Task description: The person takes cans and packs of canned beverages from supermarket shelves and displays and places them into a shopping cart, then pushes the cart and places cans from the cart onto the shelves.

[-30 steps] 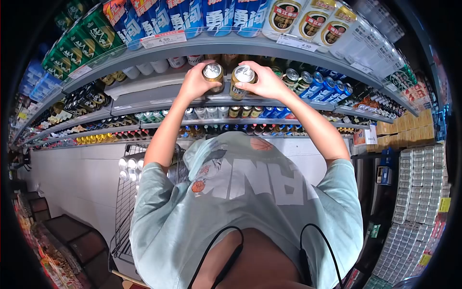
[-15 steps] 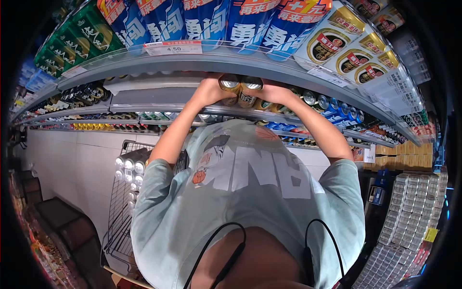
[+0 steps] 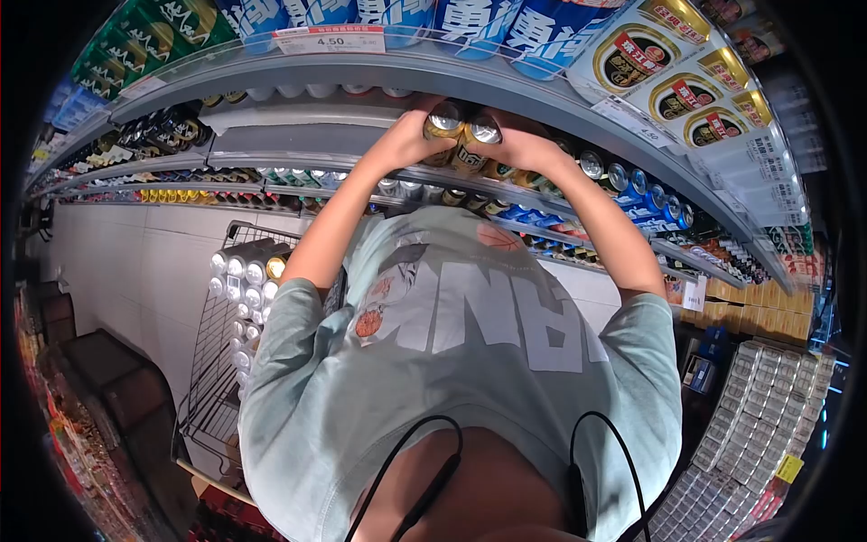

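My left hand (image 3: 406,143) is closed around a gold beer can (image 3: 440,129) with a silver top. Beside it, my right hand (image 3: 526,149) grips another gold can (image 3: 473,158), with dark lettering on its side. The two cans stand nearly touching, upright or slightly tilted, in front of the opening under the upper shelf (image 3: 361,70). Thumbs show on the near sides of the cans; the other fingers are mostly hidden behind them. A bare grey strip of the lower shelf (image 3: 289,140) lies left of my left hand. More cans (image 3: 591,164) stand right of my right hand.
The upper shelf holds large blue cans (image 3: 479,27), green cans (image 3: 144,41) and gold-white packs (image 3: 637,59) above a price tag (image 3: 330,41). Behind my left arm is a wire cart (image 3: 203,379) with silver-topped cans (image 3: 242,268). Stacked packs (image 3: 750,425) stand at right.
Both hands and the cans have shifted slightly right and up in view. The view itself has tilted, with the upper shelf appearing higher. A gold-topped can now shows in the cart.
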